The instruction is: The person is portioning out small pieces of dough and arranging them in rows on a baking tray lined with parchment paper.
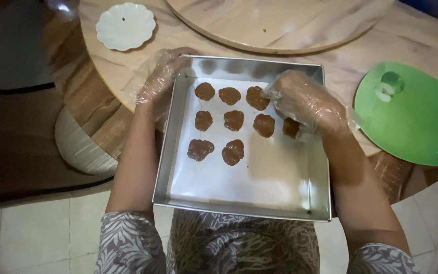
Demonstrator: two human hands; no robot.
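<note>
A square metal baking tray (164,167) lined with white paper rests half on the table edge and half over my lap. Several brown dough pieces (233,120) lie on the paper in rows. My left hand (159,81), in a clear plastic glove, grips the tray's far left corner. My right hand (307,104), also gloved, hovers over the upper right of the tray with its fingers curled by a dough piece (256,97). Another piece (290,127) lies partly under that hand. I cannot tell whether the fingers hold any dough.
A round marble-patterned table (128,71) carries a turntable (280,25) at the back, a white scalloped saucer (125,26) at the far left and a green lid (411,114) at the right. A stool (79,147) stands below left on the tiled floor.
</note>
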